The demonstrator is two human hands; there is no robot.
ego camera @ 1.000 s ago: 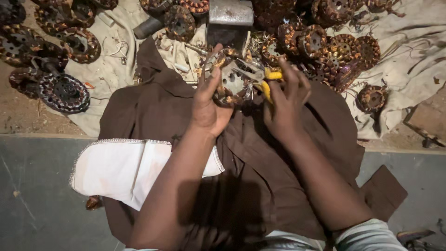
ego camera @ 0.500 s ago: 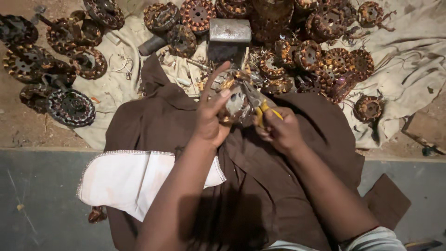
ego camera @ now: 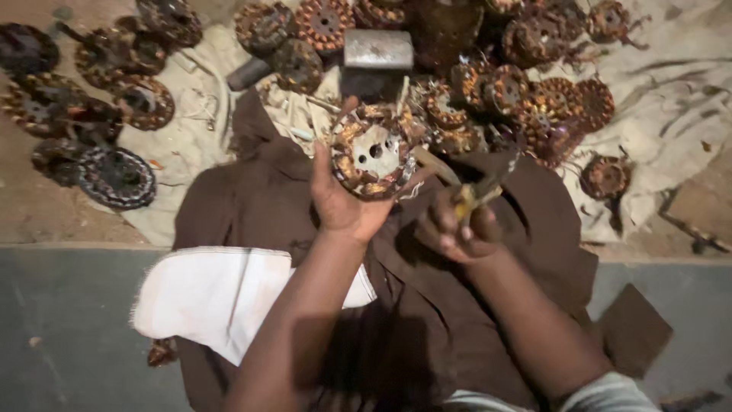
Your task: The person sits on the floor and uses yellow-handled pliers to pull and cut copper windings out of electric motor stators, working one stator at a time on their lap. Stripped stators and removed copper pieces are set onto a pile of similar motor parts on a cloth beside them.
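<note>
— What have you got there?

— My left hand (ego camera: pixel 347 202) is wrapped under a round motor coil (ego camera: pixel 374 152), thumb and fingers clamped on its rim, holding it face-up over the brown cloth (ego camera: pixel 252 206) on my lap. My right hand (ego camera: pixel 457 225) is a closed fist around a yellow-handled tool (ego camera: pixel 471 197); its tip is blurred, so I can't tell whether it touches the coil.

— What could go wrong?

— I reckon the tool could skid off the metal towards my left thumb, since that hand sits just beside where I work. The coil might also tip from my grip and roll into the pile of coils (ego camera: pixel 526 99) beyond, near the metal block (ego camera: pixel 377 49).
</note>
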